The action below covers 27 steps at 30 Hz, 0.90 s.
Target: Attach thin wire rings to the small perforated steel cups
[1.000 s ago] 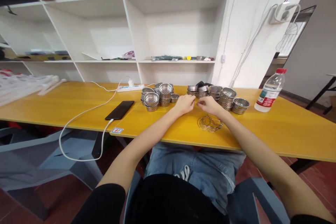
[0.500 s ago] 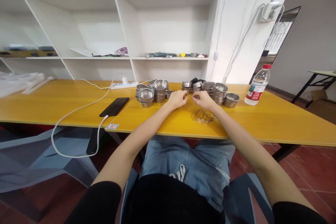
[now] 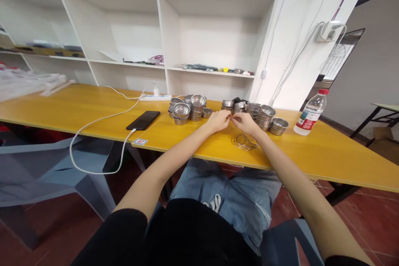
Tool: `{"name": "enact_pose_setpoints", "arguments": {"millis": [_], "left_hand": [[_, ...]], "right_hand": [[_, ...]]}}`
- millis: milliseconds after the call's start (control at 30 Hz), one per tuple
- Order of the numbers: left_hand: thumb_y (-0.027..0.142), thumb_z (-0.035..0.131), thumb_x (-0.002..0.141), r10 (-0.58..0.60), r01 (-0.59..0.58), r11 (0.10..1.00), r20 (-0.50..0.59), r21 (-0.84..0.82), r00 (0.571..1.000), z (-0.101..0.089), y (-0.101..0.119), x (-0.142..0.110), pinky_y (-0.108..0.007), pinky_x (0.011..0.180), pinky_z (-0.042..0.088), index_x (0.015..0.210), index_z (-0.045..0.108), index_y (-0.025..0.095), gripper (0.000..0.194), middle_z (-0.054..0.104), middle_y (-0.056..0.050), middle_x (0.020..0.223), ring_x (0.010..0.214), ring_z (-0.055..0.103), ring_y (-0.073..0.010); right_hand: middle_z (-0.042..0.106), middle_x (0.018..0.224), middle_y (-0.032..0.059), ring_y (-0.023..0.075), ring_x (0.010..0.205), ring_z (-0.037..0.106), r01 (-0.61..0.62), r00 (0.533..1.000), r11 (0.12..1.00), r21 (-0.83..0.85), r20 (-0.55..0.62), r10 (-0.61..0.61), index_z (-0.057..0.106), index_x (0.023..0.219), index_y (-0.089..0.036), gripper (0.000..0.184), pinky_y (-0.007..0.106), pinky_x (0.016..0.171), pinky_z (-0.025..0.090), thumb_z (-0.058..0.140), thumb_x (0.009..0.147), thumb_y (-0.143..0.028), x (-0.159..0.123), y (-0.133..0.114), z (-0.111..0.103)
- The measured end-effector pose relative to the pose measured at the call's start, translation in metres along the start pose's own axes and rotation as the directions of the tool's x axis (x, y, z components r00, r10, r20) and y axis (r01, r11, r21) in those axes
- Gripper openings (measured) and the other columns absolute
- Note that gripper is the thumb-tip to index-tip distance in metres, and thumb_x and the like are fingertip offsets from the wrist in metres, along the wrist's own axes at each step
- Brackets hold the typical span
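Note:
My left hand (image 3: 219, 121) and my right hand (image 3: 245, 123) meet above the table, fingertips pinched close together. Between them is a thin wire, seen as a fine line half a second ago and now mostly hidden by the fingers. Just below my right hand lies a loose heap of thin metal wire rings (image 3: 244, 148). Behind my left hand and to its left stand stacks of small perforated metal cups (image 3: 196, 112). More stacked perforated cups (image 3: 264, 121) stand behind and right of my right hand, which partly covers them.
On the yellow table (image 3: 187, 143) a black phone (image 3: 144, 120) charges by a white cable from a power strip (image 3: 162, 97). A red-capped bottle (image 3: 311, 112) stands at right. White shelves (image 3: 215, 37) rise behind; plastic wrapping (image 3: 28, 82) lies far left.
The camera view has shifted, so the table and cups appear further right. My fingertips have come closer together, and the wire between them is less visible.

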<state>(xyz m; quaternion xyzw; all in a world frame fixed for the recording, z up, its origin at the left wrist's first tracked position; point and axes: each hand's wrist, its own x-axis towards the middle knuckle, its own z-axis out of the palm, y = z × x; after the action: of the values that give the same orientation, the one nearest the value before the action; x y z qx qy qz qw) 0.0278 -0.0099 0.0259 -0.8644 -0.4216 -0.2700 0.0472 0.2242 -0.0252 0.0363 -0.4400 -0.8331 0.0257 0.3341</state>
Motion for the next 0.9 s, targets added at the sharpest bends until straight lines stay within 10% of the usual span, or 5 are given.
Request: {"name": "enact_pose_setpoints", "arguments": {"millis": [200, 467, 900], "left_hand": [[0.028, 0.047, 0.110, -0.028, 0.026, 0.998, -0.044, -0.050, 0.999, -0.003, 0.005, -0.001, -0.043, 0.105, 0.060, 0.146, 0.057, 0.023, 0.038, 0.078, -0.011, 0.137, 0.125, 0.076, -0.0308], [0.029, 0.048, 0.110, -0.044, 0.043, 0.999, -0.014, -0.023, 0.999, -0.001, 0.003, -0.002, -0.043, 0.108, 0.059, 0.145, 0.057, 0.024, 0.037, 0.076, -0.012, 0.141, 0.127, 0.076, -0.0302], [0.027, 0.051, 0.108, -0.027, 0.027, 1.000, 0.042, 0.016, 0.999, 0.004, -0.002, -0.001, -0.043, 0.109, 0.058, 0.136, 0.064, 0.022, 0.031, 0.074, -0.011, 0.140, 0.125, 0.074, -0.0294]], "right_hand": [[0.074, 0.076, 0.0055, 0.0212, 0.070, 0.069, -0.031, 0.999, 0.999, -0.011, -0.014, 0.030, 0.070, 0.092, -0.020, 0.019, 0.031, 0.075, 0.052, 0.058, 0.104, -0.030, 0.001, -0.004, -0.014], [0.073, 0.107, 0.0157, 0.0293, 0.094, 0.064, -0.070, 0.892, 0.959, -0.275, -0.447, -0.063, 0.077, 0.098, -0.020, 0.028, 0.042, 0.091, 0.054, 0.054, 0.106, -0.035, -0.004, 0.005, -0.065], [0.074, 0.093, 0.0173, 0.0348, 0.104, 0.068, -0.357, 0.921, 0.851, -0.386, -0.298, 0.251, 0.083, 0.089, -0.018, 0.023, 0.045, 0.097, 0.052, 0.069, 0.096, -0.035, -0.013, 0.033, -0.069]]}}
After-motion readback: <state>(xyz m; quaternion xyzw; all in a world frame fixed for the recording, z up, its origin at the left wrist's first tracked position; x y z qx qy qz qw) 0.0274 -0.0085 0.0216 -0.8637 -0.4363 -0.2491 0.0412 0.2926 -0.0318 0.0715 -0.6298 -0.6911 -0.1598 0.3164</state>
